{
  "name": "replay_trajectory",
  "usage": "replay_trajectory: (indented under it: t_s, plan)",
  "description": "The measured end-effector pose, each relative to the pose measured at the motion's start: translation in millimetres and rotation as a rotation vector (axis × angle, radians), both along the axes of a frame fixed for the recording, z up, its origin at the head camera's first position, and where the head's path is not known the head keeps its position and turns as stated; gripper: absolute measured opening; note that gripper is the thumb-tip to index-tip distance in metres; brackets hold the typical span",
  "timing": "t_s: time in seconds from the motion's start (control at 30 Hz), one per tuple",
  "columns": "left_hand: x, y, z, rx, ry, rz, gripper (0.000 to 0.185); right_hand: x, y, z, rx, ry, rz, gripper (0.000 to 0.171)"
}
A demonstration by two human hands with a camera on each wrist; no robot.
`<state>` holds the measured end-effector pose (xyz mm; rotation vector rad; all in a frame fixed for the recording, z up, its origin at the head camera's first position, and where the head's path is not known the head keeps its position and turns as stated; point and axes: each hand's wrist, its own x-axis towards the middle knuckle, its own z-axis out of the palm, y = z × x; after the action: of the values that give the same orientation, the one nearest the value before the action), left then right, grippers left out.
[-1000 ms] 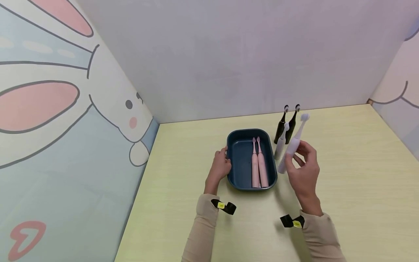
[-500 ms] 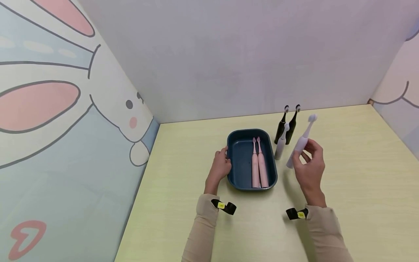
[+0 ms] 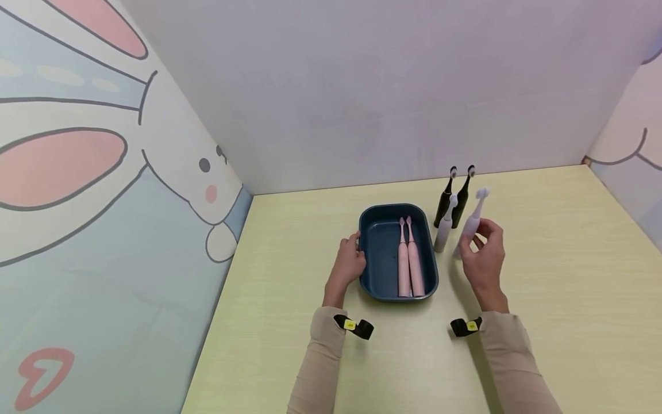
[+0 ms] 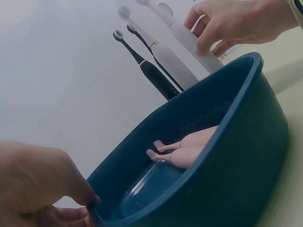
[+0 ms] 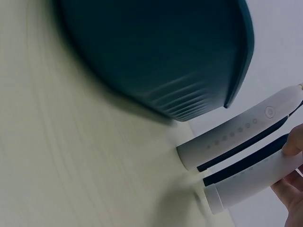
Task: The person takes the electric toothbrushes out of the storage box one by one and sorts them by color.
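My left hand [image 3: 347,261] grips the left rim of a dark blue plastic bin [image 3: 381,264], its thumb over the edge in the left wrist view. Two pink electric toothbrushes [image 3: 403,267] lie side by side along the bin's right side. To the right of the bin, my right hand [image 3: 484,261] pinches a white electric toothbrush [image 3: 471,224] by its handle, head up and slightly tilted. Whether its base touches the table I cannot tell. Beside it another white electric toothbrush [image 3: 443,236] stands upright, in front of two standing black electric toothbrushes [image 3: 443,208].
A pale wood-grain table [image 3: 279,276] carries everything. Behind it rises a plain light wall [image 3: 362,103]. A rabbit mural [image 3: 176,167] covers the left wall, and a similar wall borders the right side.
My right hand first carried the white toothbrush to the right, away from the bin, then lowered it and came slightly back left beside the standing white one. My left hand and the bin stayed put.
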<state>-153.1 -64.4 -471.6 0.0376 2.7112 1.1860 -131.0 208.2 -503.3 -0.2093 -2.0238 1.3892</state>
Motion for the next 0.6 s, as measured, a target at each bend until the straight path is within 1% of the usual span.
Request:
replay_trajectory:
  t_s: [0.23, 0.5, 0.6]
  plan:
    - [0.1, 1.1, 1.2, 0.010, -0.006, 0.005, 0.053, -7.6, 0.0, -7.8, -0.005, -0.001, 0.002, 0.042]
    - [0.3, 1.1, 0.3, 0.016, -0.007, 0.008, 0.052, -11.1, -0.5, -8.6, -0.013, -0.021, -0.008, 0.042]
    - [0.0, 0.4, -0.2, 0.014, -0.006, 0.007, 0.052, -10.6, -0.3, -9.3, 0.003, -0.037, -0.010, 0.042]
